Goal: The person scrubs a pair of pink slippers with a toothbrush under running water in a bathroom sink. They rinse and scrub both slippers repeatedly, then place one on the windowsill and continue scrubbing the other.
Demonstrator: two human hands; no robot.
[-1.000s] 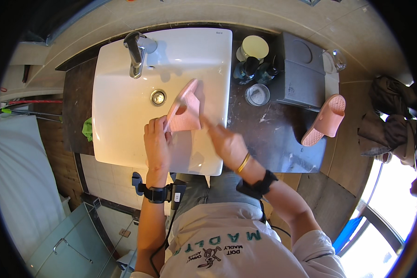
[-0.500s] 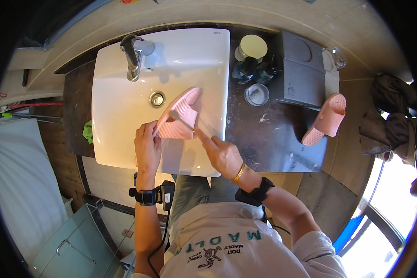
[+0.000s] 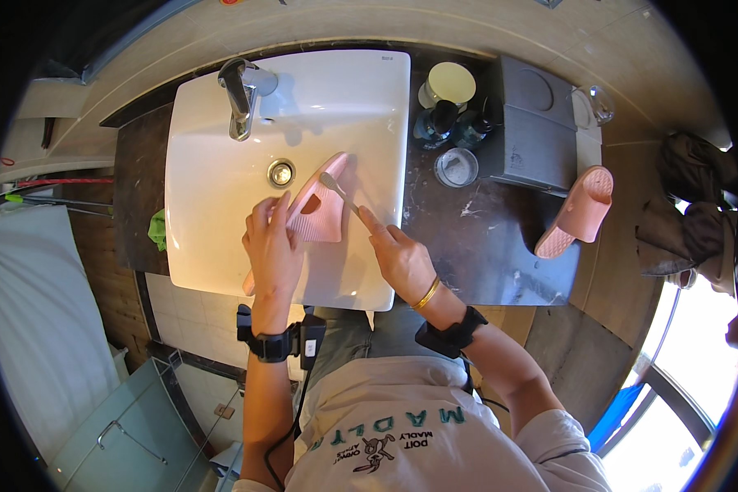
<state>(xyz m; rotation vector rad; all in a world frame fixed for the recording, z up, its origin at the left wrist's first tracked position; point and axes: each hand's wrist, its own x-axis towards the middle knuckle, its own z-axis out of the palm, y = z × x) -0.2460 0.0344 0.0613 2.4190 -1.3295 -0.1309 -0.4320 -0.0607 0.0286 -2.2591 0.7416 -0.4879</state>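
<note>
A pink slipper [image 3: 326, 220] with a ribbed strap is tilted over the white sink [image 3: 201, 213], its far end near the drain. My left hand [image 3: 272, 250] grips it by its left side, the fingers closed around the edge and hiding part of the sole. In my right hand [image 3: 403, 261] is a small brush [image 3: 342, 193] with a slim handle, held between thumb and fingers. The brush's head lies at the upper part of the slipper, just beyond the hole in the strap.
A chrome faucet [image 3: 242, 98] stands at the sink's back left. On the dark counter [image 3: 492, 238] to the right are bottles [image 3: 435, 123], a round clear dish [image 3: 457, 168], a grey box [image 3: 537, 123] and a second pink slipper [image 3: 578, 211]. A green cloth [image 3: 157, 230] lies left of the sink.
My left hand has shifted farther up along the slipper, which now shows its lower end below the hand. The brush head has moved from the strap's hole up toward the slipper's far end.
</note>
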